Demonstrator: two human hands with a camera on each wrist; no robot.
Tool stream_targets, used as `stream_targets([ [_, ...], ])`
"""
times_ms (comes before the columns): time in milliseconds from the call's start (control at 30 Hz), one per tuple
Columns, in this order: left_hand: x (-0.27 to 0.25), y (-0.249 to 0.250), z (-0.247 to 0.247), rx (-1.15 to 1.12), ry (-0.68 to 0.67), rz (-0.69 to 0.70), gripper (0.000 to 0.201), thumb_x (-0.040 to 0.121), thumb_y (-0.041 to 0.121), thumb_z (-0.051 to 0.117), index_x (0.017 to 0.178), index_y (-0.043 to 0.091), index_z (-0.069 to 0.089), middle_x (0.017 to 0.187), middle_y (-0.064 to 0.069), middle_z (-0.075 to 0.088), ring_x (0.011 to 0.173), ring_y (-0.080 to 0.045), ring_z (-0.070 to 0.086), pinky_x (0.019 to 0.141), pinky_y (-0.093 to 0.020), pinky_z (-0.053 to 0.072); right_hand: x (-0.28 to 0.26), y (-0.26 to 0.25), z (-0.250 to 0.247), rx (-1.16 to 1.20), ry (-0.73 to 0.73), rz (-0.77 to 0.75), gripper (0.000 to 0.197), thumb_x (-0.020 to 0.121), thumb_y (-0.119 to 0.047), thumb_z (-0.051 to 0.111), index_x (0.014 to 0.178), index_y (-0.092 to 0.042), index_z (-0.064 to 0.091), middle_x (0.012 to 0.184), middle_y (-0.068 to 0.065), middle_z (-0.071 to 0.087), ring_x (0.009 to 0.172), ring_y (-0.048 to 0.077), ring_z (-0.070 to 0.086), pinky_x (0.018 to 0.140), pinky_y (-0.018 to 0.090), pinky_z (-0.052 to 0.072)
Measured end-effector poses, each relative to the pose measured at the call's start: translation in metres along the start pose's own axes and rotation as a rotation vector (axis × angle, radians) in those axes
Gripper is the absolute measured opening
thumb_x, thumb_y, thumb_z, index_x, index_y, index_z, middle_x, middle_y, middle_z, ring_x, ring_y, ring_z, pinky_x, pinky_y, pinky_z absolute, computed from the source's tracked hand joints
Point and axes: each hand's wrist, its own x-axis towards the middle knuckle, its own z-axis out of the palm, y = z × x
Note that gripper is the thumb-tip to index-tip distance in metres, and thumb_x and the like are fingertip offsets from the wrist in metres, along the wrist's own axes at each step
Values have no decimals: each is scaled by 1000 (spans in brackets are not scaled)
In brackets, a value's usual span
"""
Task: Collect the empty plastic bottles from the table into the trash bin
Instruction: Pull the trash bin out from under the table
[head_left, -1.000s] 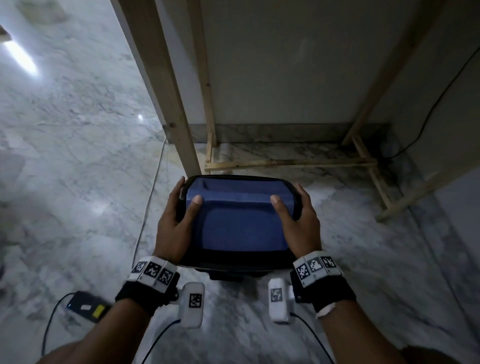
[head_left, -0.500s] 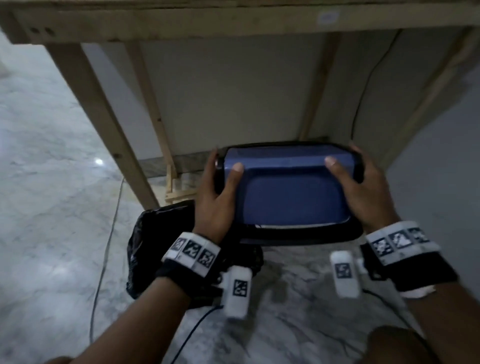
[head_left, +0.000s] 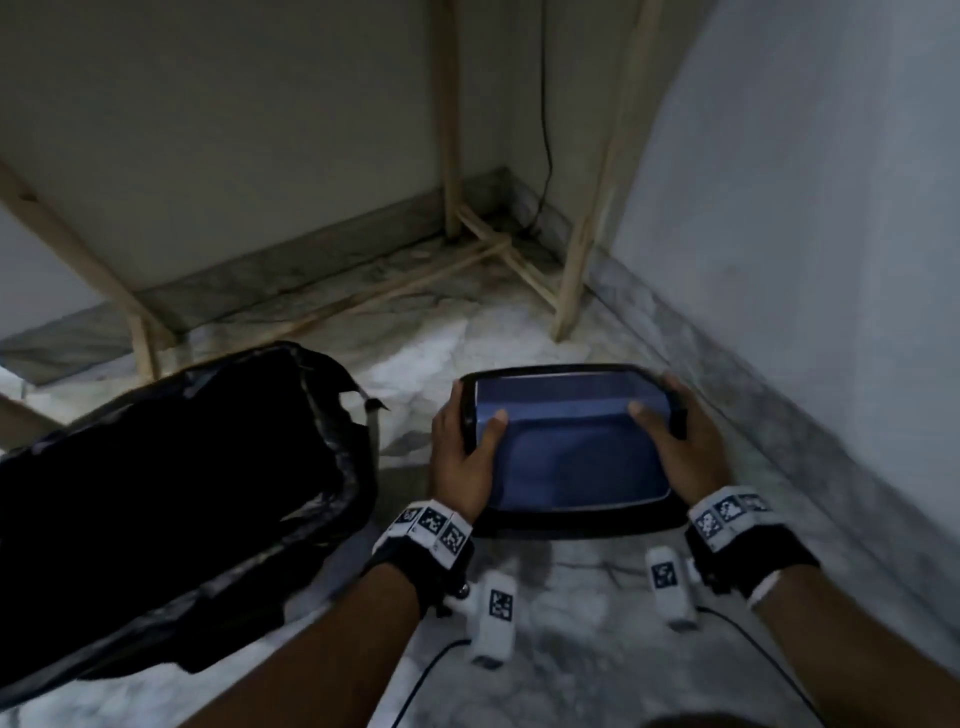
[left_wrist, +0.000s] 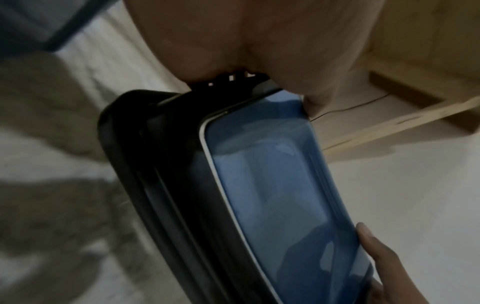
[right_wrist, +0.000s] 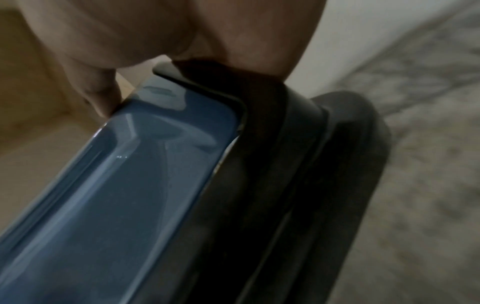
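In the head view, a trash bin (head_left: 566, 447) with a blue lid panel in a black frame is held at the centre right of the frame, above the marble floor (head_left: 571, 649). The left hand (head_left: 465, 457) is curled round its left edge, thumb laid on the blue panel, and the right hand (head_left: 675, 441) is wrapped round its right edge in the same way. A black bag (head_left: 171, 488) is seen at the lower left, its open mouth turned toward the bin, near but apart from it. Wooden legs (head_left: 582, 249) and crossbars are seen in the upper half, before a wall. In the left wrist view, the bin (left_wrist: 272, 195) is seen running diagonally from the upper centre to the lower right, gripped at its top by the left hand (left_wrist: 259, 41); fingertips of the right hand (left_wrist: 374, 253) are pressed on its far edge at the lower right. In the right wrist view, the bin (right_wrist: 130, 185) is gripped at the upper centre by the right hand (right_wrist: 155, 35), with blurred floor at the right. Bottles cannot be made out in any view.
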Motion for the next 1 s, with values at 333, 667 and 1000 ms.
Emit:
stream_targets([
  [333, -2, -127, 28, 125, -189, -152, 67, 95, 41, 62, 152, 40, 27, 157, 16, 30, 151, -17, 30, 124, -45, 28, -29, 132, 47, 55, 15, 236, 76, 86, -40, 67, 151, -29, 30, 154, 0, 40, 140, 26, 41, 108, 34, 35],
  [667, 7, -150, 38, 211, -236, -95, 79, 89, 50, 60, 159, 28, 30, 164, 4, 34, 149, -16, 36, 124, -40, 31, -29, 161, 51, 6, -8, 266, 74, 89, -40, 64, 152, -29, 28, 156, 0, 38, 141, 26, 39, 113, 39, 34],
  [1000, -15, 13, 38, 72, -181, -197, 73, 89, 44, 69, 153, 24, 41, 161, 1, 38, 147, -19, 38, 121, -42, 35, -23, -1, -49, -61, -14, 88, 60, 88, -37, 65, 144, -34, 43, 148, -9, 46, 129, 6, 43, 107, 25, 38],
])
